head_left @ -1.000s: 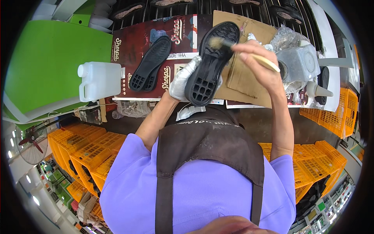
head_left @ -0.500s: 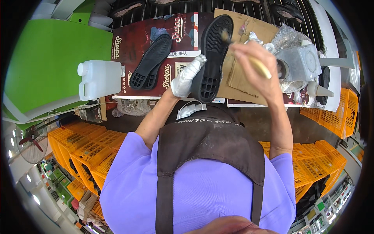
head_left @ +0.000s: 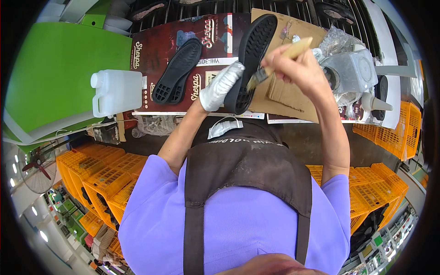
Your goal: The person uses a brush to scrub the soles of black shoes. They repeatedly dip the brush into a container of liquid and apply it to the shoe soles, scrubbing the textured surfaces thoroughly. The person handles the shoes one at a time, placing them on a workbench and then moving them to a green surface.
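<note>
Gripping a black sole [head_left: 252, 50], brush [head_left: 300, 46] against it, at the left edge of the brown cardboard [head_left: 286, 94].
Gloved left hand [head_left: 222, 87] clasps the sole's side — right hand [head_left: 298, 68] pinches the handle above the cardboard, bristles shifted from toe to heel — both forearms angle inward.

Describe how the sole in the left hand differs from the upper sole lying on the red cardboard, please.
The held sole is tilted in the left hand; the lying sole rests partly over another sole. The brush in the right hand is at the held sole's heel half; no hand touches the lying sole. Both are black, with grid recesses at the heel.
</note>
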`<state>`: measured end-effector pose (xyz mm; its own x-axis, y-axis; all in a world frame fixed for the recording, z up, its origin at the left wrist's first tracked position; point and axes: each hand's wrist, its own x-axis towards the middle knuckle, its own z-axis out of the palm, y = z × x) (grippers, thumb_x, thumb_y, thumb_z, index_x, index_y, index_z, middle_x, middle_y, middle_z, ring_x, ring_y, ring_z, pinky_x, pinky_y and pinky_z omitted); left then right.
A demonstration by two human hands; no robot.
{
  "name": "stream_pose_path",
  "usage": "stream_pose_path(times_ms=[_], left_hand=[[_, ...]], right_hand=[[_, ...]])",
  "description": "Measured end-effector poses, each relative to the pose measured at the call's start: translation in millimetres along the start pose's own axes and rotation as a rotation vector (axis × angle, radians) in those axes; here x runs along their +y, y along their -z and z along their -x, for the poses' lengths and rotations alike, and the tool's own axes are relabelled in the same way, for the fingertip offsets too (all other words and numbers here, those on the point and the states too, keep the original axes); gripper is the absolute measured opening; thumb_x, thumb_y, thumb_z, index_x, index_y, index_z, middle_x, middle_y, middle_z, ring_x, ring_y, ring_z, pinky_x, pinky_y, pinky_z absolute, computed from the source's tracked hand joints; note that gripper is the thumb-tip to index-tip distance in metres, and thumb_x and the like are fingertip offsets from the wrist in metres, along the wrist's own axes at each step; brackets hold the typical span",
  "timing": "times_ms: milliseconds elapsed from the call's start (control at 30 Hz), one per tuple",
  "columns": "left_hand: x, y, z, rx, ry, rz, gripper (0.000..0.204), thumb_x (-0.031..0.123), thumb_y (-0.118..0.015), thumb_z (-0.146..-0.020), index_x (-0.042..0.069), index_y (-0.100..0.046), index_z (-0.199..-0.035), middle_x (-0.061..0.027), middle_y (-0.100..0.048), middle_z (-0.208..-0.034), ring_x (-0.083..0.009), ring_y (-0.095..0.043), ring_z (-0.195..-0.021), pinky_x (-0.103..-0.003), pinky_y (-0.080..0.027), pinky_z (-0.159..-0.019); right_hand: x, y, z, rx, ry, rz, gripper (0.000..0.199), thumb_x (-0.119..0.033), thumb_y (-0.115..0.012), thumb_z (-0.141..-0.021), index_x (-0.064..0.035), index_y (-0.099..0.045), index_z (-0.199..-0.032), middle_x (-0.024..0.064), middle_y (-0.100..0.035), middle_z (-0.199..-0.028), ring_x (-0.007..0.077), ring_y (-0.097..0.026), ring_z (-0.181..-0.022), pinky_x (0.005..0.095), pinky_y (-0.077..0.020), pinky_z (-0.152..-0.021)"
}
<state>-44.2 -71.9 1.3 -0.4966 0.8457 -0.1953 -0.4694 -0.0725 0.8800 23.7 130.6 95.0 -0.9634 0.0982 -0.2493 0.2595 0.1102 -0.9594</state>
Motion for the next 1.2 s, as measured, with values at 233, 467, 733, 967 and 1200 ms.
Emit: stream_pose_path(times_ms=[233, 467, 733, 967, 1200], left_hand=[[-10.5, 1.6, 2.1, 0.075, -0.076, -0.335, 0.045, 0.038, -0.036, -0.096, 0.001, -0.045, -0.12, -0.0076, -0.057, -0.106, -0.0125, -0.055, -0.093, -0.028, -0.044, -0.084], [-8.4, -10.5, 4.9, 0.011, 0.012, 0.205, 0.058, 0.05, -0.032, -0.093, 0.003, -0.042, -0.125, -0.0128, -0.056, -0.107, -0.0186, -0.057, -0.093, -0.032, -0.047, -0.083], [6.6, -8.7, 6.4, -0.127, 0.087, 0.657, 0.058, 0.052, -0.027, -0.093, 0.006, -0.045, -0.123, -0.0148, -0.06, -0.102, -0.0216, -0.062, -0.079, -0.032, -0.054, -0.067], [3.5, -6.1, 3.9, -0.098, 0.094, 0.819, 0.059, 0.051, -0.029, -0.093, 0.006, -0.042, -0.128, -0.0134, -0.057, -0.113, -0.0234, -0.061, -0.09, -0.033, -0.053, -0.076], [9.7, -14.4, -5.6, 0.047, -0.013, 0.696, 0.059, 0.052, -0.026, -0.094, 0.008, -0.039, -0.131, -0.0118, -0.051, -0.124, -0.0235, -0.055, -0.105, -0.038, -0.046, -0.09]], right_hand=[[0.6, 4.3, -19.5, 0.325, 0.23, 0.183, 0.028, -0.026, -0.058, -0.08, 0.001, -0.066, -0.077, 0.0022, -0.058, -0.059, 0.008, -0.055, -0.055, 0.0237, -0.0429, -0.051], [6.8, 2.7, -25.8, 0.428, 0.581, 0.439, 0.01, -0.011, -0.062, -0.08, -0.0022, -0.064, -0.085, 0.0064, -0.061, -0.067, 0.0137, -0.058, -0.059, 0.0256, -0.0453, -0.054], [26.6, 4.8, -18.4, 0.033, 0.805, 0.632, 0.03, 0.0, -0.062, -0.07, -0.0085, -0.063, -0.099, 0.0072, -0.055, -0.085, 0.0244, -0.057, -0.079, 0.0322, -0.0466, -0.068], [18.4, -7.2, 2.8, -0.227, 0.77, 0.555, 0.031, -0.009, -0.061, -0.069, -0.0073, -0.063, -0.099, 0.0063, -0.054, -0.083, 0.0247, -0.054, -0.078, 0.0331, -0.0443, -0.069], [15.5, -20.3, 22.8, -0.404, 0.808, 0.385, 0.032, -0.007, -0.062, -0.071, -0.0082, -0.061, -0.103, 0.0066, -0.051, -0.081, 0.0248, -0.053, -0.079, 0.0343, -0.0446, -0.067]])
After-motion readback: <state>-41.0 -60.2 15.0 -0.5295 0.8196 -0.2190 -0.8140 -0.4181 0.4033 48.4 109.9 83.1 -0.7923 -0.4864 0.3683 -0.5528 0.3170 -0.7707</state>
